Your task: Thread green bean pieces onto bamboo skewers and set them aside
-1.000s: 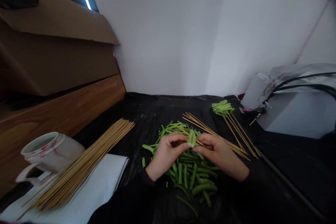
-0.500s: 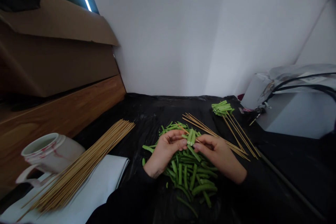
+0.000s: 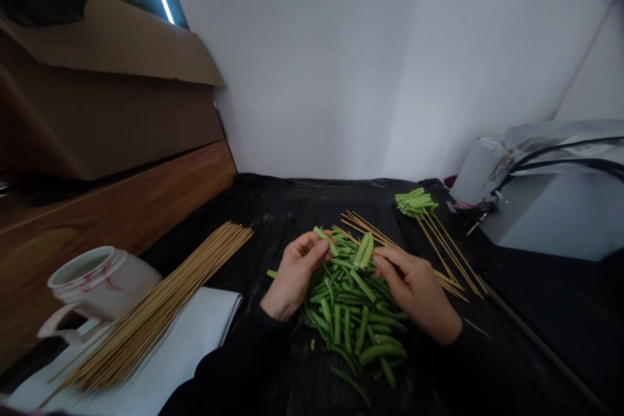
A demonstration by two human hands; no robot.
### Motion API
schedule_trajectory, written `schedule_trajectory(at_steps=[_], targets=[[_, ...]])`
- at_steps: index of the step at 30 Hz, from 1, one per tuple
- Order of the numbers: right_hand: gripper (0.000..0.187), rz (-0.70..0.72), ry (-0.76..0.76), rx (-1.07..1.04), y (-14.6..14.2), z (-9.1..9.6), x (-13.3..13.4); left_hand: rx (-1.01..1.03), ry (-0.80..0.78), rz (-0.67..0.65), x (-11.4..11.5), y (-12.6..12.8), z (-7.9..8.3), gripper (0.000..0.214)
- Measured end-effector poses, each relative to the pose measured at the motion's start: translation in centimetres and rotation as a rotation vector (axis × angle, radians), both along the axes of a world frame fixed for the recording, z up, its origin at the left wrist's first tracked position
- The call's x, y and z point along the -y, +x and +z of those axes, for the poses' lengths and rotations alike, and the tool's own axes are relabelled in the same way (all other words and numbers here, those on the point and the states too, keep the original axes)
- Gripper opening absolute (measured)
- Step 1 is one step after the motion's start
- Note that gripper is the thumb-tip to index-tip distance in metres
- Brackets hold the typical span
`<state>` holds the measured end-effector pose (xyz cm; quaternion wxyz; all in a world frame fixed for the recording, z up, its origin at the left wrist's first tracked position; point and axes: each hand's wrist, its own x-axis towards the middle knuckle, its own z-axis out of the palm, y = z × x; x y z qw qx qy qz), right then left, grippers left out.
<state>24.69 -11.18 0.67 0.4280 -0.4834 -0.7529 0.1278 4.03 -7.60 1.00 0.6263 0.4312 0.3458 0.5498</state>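
Note:
My left hand [image 3: 296, 273] pinches a short piece of green bean [image 3: 326, 240] between thumb and fingers. Opposite it, my right hand [image 3: 414, 286] is closed on a thin bamboo skewer [image 3: 347, 234], whose tip points up and left toward the left hand. A few bean pieces [image 3: 363, 251] sit side by side on that skewer, just beyond the right fingertips. Beneath both hands lies a loose heap of cut green beans [image 3: 351, 312] on black plastic sheeting [image 3: 292, 201].
Loose skewers [image 3: 373, 227] lie behind my right hand. Finished bean skewers [image 3: 414, 201] rest at the back right, beside a grey-white box [image 3: 560, 208] with black cables. To the left are a skewer bundle [image 3: 160, 312], white cloth [image 3: 205, 312], ceramic mug [image 3: 102, 279] and cardboard box [image 3: 136, 104].
My hands have moved apart. The left now holds a separate bean piece, while the right has shifted slightly right with the loaded skewer, whose bean pieces now tilt.

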Motion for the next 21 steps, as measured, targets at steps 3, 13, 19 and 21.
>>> schedule_trajectory(at_steps=[3,13,19,21], targets=[[0.023,0.016,0.031,0.043,-0.24,-0.3,0.1,0.043,-0.036,0.02,-0.19,-0.25,-0.07,0.03],[0.026,0.049,0.029,0.126,-0.22,-0.72,0.05,0.076,-0.078,0.047,-0.47,-0.41,-0.37,0.034],[0.025,0.043,0.049,0.142,-0.2,-0.96,0.04,0.172,-0.099,0.066,-0.52,-0.2,-0.02,0.032],[0.024,0.038,0.065,0.151,-0.19,-1.06,0.01,0.192,-0.106,0.066,-0.51,-0.16,0.08,0.031]])
